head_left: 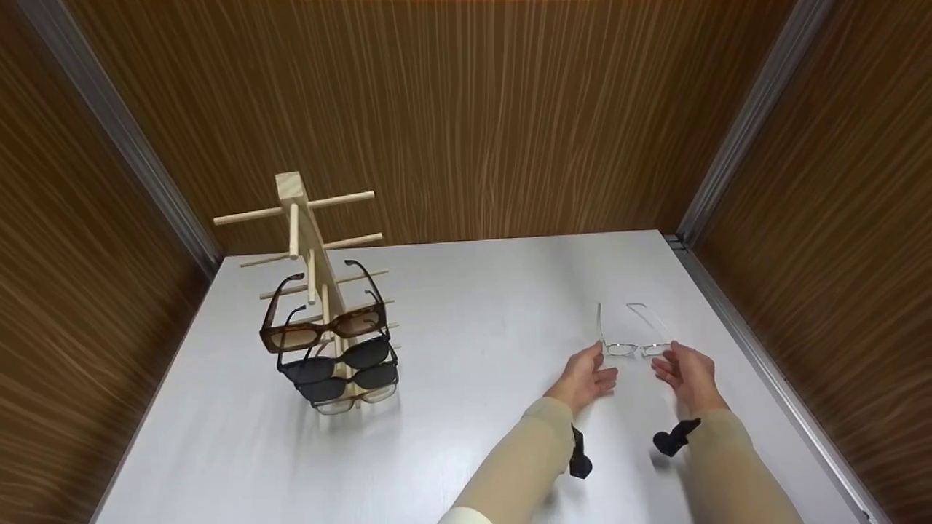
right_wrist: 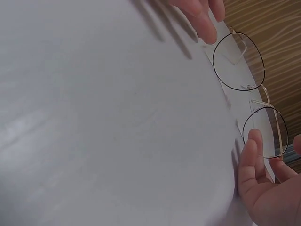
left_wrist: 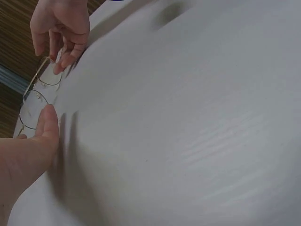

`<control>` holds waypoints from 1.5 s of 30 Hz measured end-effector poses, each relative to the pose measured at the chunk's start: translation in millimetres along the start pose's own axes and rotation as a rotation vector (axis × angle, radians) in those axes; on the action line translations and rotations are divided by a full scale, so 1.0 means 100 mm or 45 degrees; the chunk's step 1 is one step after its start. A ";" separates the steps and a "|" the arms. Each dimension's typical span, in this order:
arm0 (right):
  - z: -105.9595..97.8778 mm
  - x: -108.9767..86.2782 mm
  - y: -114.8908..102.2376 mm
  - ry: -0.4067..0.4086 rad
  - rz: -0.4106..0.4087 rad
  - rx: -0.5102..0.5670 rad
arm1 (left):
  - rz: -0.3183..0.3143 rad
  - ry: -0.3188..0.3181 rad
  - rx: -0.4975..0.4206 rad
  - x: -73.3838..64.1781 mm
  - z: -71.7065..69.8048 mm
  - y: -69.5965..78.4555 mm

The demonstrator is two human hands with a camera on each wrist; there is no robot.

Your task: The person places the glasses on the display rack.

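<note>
Thin wire-framed eyeglasses (head_left: 622, 350) with clear lenses are held between both hands on the right side of the table, temples unfolded and pointing away. My left hand (head_left: 584, 377) pinches the frame at its left end, near the hinge. At the opposite end my right hand (head_left: 689, 371) grips the frame beside the other lens. Seen from the right wrist, the round dark rims (right_wrist: 214, 66) and gold-coloured temples show, with right-hand fingertips (right_wrist: 254, 136) overlapping the nearer lens. In the left wrist view, the left thumb (left_wrist: 49, 120) lies along the edge of the closer lens.
A wooden eyewear rack (head_left: 290, 188) with side pegs stands on the left of the white table (head_left: 480, 313). It carries tortoiseshell sunglasses (head_left: 295, 337), two dark-lensed pairs and clear-lensed glasses (head_left: 335, 407) lowest. Wood-grain panels (head_left: 466, 124) enclose the table at back and sides.
</note>
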State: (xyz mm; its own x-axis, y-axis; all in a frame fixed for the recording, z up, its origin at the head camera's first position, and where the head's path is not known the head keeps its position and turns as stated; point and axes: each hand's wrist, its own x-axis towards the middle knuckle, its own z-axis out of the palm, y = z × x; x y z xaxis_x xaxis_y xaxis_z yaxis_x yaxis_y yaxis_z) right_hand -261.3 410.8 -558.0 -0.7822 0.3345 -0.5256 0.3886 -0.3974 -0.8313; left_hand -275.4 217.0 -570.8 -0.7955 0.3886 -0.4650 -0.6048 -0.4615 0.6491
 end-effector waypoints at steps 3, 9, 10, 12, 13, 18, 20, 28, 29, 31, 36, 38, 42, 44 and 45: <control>0.02 0.01 -0.02 0.013 -0.002 -0.020 | -0.005 -0.007 0.002 0.01 0.04 0.03; 0.06 0.02 -0.02 -0.008 -0.015 -0.049 | 0.032 0.052 -0.003 0.06 0.07 0.09; 0.06 0.02 -0.01 -0.015 -0.011 -0.060 | 0.042 0.068 -0.005 0.07 0.06 0.09; 0.06 0.02 0.00 -0.025 0.000 -0.078 | 0.054 0.084 0.005 0.08 0.05 0.10; 0.05 0.03 0.01 -0.025 0.002 -0.085 | 0.054 0.080 0.013 0.09 0.05 0.10; 0.02 0.03 0.01 -0.015 -0.016 -0.113 | 0.044 0.048 0.047 0.12 0.08 0.11; 0.02 0.03 0.01 -0.019 -0.039 -0.140 | 0.045 0.048 0.055 0.13 0.09 0.12; 0.05 0.03 0.07 -0.036 -0.068 -0.196 | 0.044 0.093 0.149 0.13 0.04 0.12; 0.05 0.03 0.07 -0.033 -0.074 -0.193 | 0.044 0.099 0.160 0.13 0.05 0.13; 0.05 0.02 0.07 -0.034 -0.090 -0.189 | 0.048 0.108 0.173 0.13 0.04 0.13; 0.05 0.02 0.06 -0.006 -0.108 -0.147 | 0.081 0.157 0.282 0.14 0.05 0.17; 0.05 0.02 0.07 -0.002 -0.106 -0.143 | 0.094 0.181 0.354 0.14 0.05 0.18; 0.04 0.02 0.10 -0.021 -0.098 -0.139 | 0.133 0.217 0.472 0.12 0.03 0.16; 0.02 0.01 0.11 -0.027 -0.093 -0.117 | 0.182 0.236 0.528 0.10 0.02 0.14; 0.02 0.01 0.12 -0.030 -0.090 -0.111 | 0.209 0.244 0.554 0.09 0.01 0.14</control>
State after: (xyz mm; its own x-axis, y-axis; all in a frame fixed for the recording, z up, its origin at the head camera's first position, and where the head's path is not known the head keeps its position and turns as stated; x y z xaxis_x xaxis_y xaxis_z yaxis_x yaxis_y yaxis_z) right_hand -258.4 405.2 -567.9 -0.8202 0.3383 -0.4612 0.3720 -0.2969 -0.8794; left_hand -290.5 215.0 -565.2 -0.8962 0.1666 -0.4112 -0.4317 -0.1131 0.8949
